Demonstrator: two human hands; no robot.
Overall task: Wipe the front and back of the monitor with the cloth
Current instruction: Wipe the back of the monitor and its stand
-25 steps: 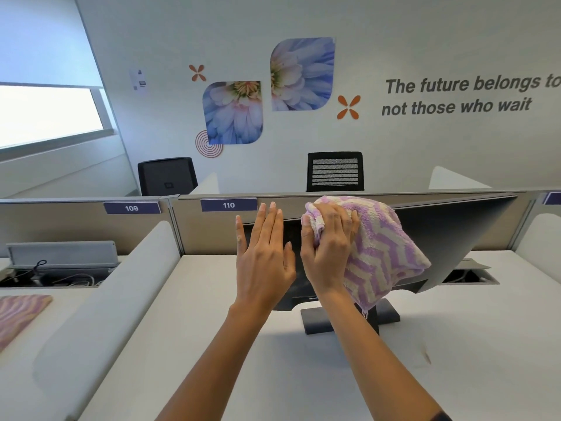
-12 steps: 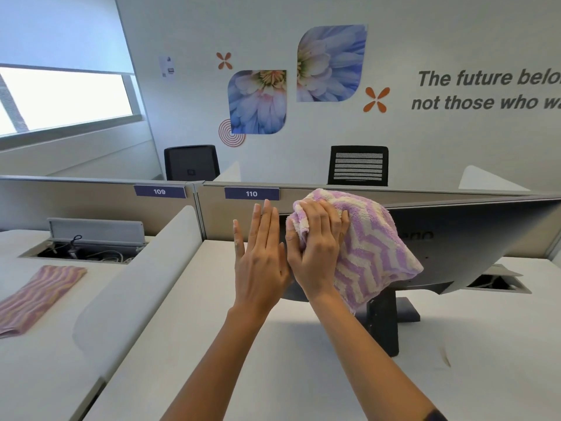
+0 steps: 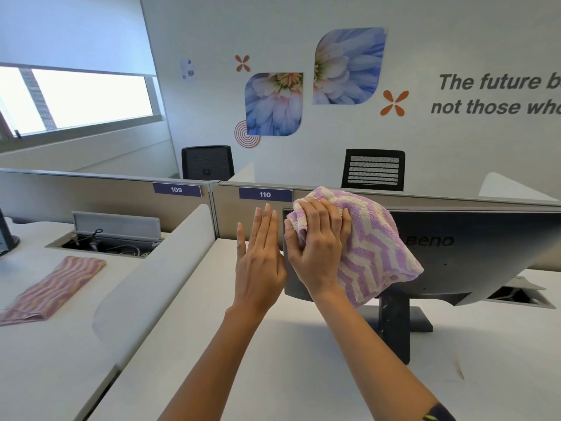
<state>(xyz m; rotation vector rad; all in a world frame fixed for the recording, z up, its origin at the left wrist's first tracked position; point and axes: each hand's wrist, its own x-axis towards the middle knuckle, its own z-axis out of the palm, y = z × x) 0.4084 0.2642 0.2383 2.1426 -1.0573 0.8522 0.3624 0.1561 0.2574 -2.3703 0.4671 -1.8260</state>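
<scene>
Head view: right grip [image 3: 315, 250] bunches cloth [image 3: 373, 250] on monitor [image 3: 473, 253] back, screen hidden; left grip [image 3: 258, 262] flat, empty.

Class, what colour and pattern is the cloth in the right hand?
Purple and cream zigzag cloth, clearest in the head view.

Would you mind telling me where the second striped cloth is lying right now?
In the head view, the second striped cloth lies flat on the neighbouring desk at far left, beyond the white divider, just in front of the open cable tray.
</scene>
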